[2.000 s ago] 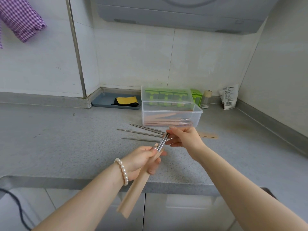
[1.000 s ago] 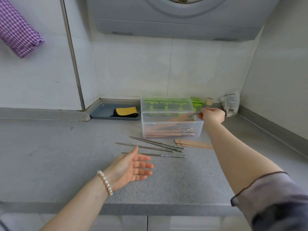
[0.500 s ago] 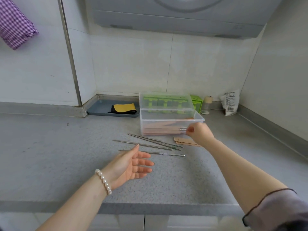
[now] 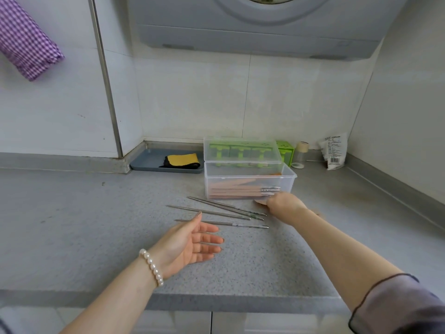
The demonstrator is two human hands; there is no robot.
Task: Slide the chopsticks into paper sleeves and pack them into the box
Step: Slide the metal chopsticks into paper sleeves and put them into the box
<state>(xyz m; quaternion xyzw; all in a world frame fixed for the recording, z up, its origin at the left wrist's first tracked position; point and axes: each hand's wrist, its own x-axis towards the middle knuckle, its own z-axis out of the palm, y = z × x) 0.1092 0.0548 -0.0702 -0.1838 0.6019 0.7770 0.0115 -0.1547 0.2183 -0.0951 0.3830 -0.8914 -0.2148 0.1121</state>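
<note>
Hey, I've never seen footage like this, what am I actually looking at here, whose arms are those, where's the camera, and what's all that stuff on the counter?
There is no machine: these are a person's two bare arms, filmed by one wide-angle camera worn on the head, looking forward and down.

On the grey counter lie loose metal chopsticks. Behind them stands a clear plastic box, lid up, with chopsticks in brown paper sleeves inside.

The left hand, with a pearl bracelet at the wrist, hovers open, palm up, holding nothing. The right hand reaches down on a paper sleeve beside the box; whether it grips it cannot be told.
</note>
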